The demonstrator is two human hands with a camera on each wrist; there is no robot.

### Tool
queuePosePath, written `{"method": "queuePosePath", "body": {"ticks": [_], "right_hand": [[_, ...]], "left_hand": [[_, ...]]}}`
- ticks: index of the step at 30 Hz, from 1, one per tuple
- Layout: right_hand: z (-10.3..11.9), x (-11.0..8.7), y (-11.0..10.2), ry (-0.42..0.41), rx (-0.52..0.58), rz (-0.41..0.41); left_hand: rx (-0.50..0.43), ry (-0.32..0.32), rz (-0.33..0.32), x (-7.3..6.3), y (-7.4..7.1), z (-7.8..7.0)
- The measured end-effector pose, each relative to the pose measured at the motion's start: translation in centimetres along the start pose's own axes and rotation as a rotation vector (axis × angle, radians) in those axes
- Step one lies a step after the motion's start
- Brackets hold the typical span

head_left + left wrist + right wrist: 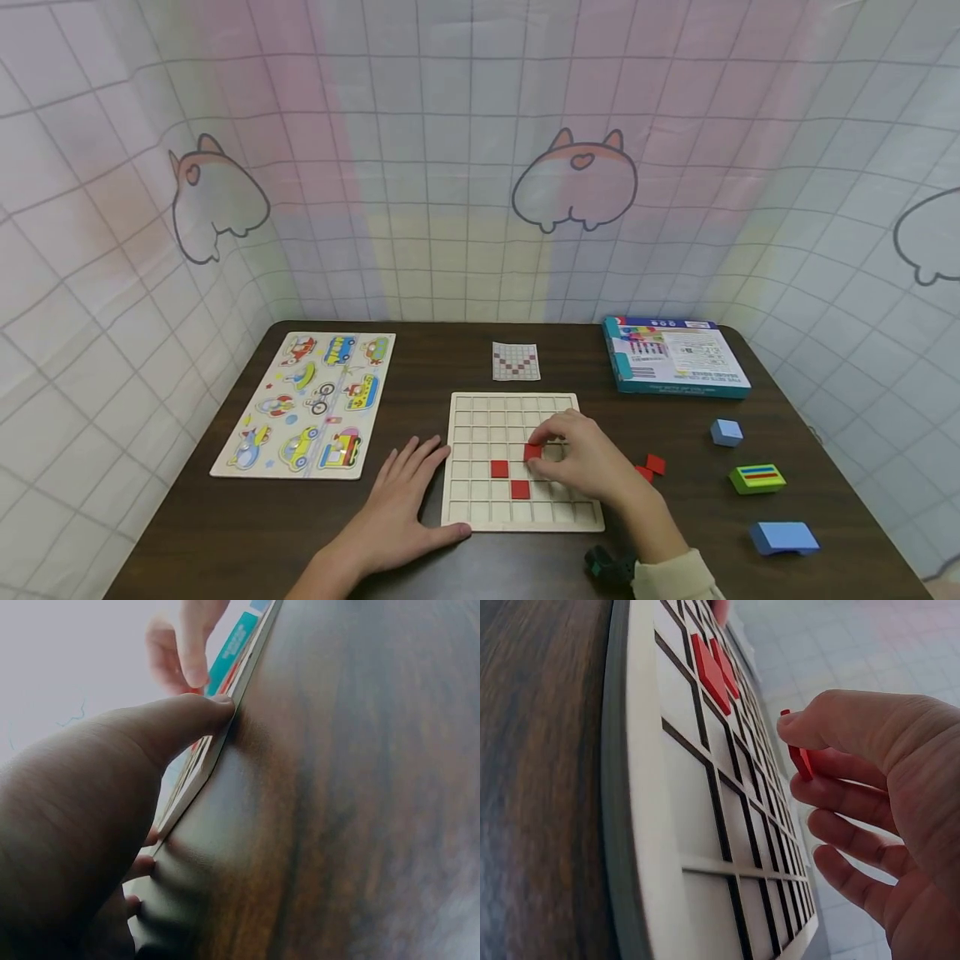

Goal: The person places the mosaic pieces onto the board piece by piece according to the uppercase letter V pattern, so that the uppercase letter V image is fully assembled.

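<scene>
A pale wooden grid board (pixel 480 517) lies on the dark table, with two red square tiles (pixel 499 469) set in its cells. My right hand (pixel 588 462) pinches another red tile (pixel 799 754) between thumb and index finger, just over the board's middle; the right wrist view shows it raised off the grid and tilted. At the board's left side my left hand (pixel 401 508) rests with fingers spread, its thumb (pixel 199 712) touching the board's near edge. Two loose red tiles (pixel 656 464) lie right of the board, partly behind the right forearm.
Behind the board lies a small printed pattern card (pixel 516 362). A vehicle puzzle board (pixel 303 408) is at left, a flat teal box (pixel 675 358) at back right. Down the right side are a blue cube (pixel 726 432), a green striped block (pixel 757 479) and a blue arch block (pixel 784 537).
</scene>
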State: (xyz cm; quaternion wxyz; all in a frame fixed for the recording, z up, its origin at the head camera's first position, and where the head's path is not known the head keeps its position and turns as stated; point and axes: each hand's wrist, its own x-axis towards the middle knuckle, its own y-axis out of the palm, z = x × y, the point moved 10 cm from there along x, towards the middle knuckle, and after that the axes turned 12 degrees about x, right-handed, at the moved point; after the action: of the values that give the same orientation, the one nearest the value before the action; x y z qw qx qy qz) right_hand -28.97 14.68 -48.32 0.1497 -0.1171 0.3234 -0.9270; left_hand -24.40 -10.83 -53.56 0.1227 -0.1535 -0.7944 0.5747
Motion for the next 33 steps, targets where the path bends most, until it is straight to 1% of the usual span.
{"method": "queuePosePath", "body": {"ticks": [6,10,13,19,24,33], "right_hand": [[0.3,0.6,0.5,-0.005,-0.003,0.002],[0.9,1.2,1.0,-0.036,0.001,0.009],[1.3,1.5,1.3,-0.048,0.026,0.016],[1.7,2.1,2.1,-0.034,0.057,0.031],[2.1,2.7,2.8,-0.043,0.069,0.041],[2.3,3.7,4.3,-0.046,0.068,0.074]], "left_hand": [[-0.001,-0.007,0.015,0.1,0.2,0.1],[0.000,-0.015,0.026,0.0,0.2,0.2],[0.000,-0.015,0.027,0.0,0.2,0.2],[-0.004,-0.001,0.016,0.0,0.2,0.1],[0.000,-0.004,0.016,0.1,0.2,0.1],[-0.007,-0.005,0.024,0.1,0.2,0.1]]}}
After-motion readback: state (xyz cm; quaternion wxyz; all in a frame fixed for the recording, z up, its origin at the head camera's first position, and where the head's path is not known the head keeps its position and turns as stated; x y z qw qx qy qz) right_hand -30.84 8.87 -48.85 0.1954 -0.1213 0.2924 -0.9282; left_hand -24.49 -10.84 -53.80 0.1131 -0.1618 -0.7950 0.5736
